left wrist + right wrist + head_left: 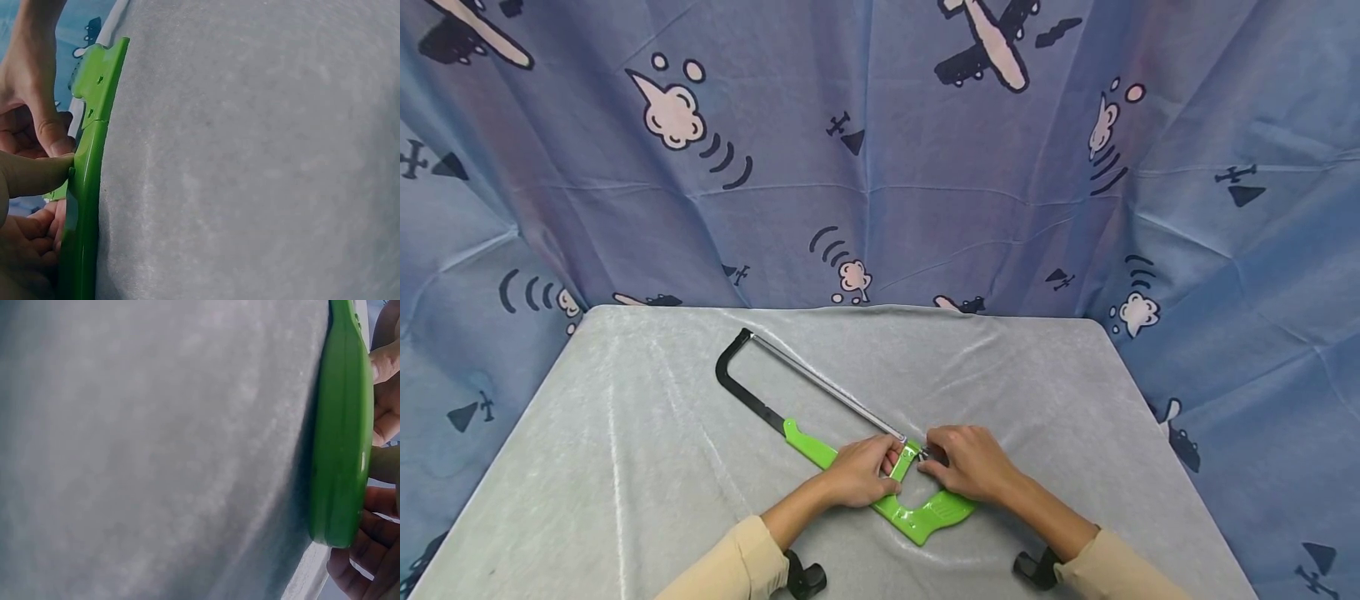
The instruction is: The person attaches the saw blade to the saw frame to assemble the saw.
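A hacksaw with a green handle (951, 507) and a black front frame (749, 398) lies slantwise on the grey cloth. Its silvery blade bar (831, 387) faces the far side. My left hand (856, 473) grips the green frame just ahead of the handle opening, thumb on the near side. With thumb and index finger, my right hand (973, 462) pinches the small metal wing nut (923, 454) at the blade's handle end; fingers partly hide it. In the left wrist view the green frame (87, 187) stands edge-on beside both hands. The right wrist view shows the handle's end (340, 450) close up.
Wrinkled grey velvet cloth (587, 467) covers the table. Behind and at both sides hangs a blue curtain (790, 167) printed with planes and clouds. Black wrist mounts (807, 578) show by both beige sleeves (733, 562).
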A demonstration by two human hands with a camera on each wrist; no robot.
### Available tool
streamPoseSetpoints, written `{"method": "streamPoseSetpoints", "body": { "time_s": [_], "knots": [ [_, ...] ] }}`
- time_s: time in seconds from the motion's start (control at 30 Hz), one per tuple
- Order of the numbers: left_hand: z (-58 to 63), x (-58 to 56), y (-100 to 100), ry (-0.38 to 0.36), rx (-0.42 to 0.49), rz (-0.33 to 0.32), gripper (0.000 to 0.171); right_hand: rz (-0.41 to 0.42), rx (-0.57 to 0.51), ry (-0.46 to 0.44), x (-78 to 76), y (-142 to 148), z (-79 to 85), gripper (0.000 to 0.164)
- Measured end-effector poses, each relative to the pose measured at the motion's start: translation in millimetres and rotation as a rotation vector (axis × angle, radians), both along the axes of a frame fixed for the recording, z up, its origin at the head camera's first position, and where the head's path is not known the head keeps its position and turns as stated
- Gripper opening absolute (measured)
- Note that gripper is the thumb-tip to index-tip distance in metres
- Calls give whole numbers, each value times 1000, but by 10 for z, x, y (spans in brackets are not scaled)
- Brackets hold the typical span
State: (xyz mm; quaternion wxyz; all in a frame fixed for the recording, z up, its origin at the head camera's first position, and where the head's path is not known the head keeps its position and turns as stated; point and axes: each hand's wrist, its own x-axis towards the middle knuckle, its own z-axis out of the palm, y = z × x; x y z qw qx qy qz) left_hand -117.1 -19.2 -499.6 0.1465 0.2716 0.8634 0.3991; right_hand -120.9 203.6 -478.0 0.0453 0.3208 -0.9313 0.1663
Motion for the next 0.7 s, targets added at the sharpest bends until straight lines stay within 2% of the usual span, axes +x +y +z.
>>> {"method": "streamPoseSetpoints", "body": {
  "time_s": [0.47,0.7],
  "knots": [
    [-9,0,-2,1,-1,0,34,15,-22,-96,-5,17,1,27],
    [1,4,1,-5,-6,2,33,27,-29,-114,2,13,11,24]
  ]
}}
